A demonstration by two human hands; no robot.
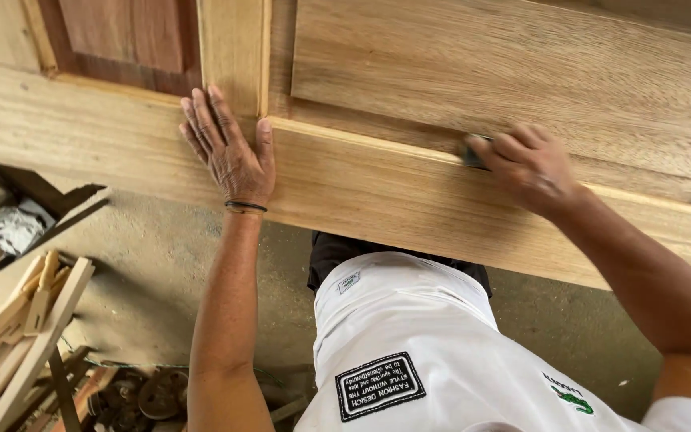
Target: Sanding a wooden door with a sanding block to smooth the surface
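The left hand (232,152) lies flat, fingers spread, on the wooden door (409,184) — palm on its lower rail, fingertips at the upright; the right hand (525,166), blurred, is closed on a small dark sanding pad (474,154) — pressed into the panel's moulded edge, the pad peeking from under the fingertips.

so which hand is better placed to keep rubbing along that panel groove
Probably the right hand: it already presses the dark sanding pad at the groove of the wooden door. The left hand lies flat, bracing the frame.
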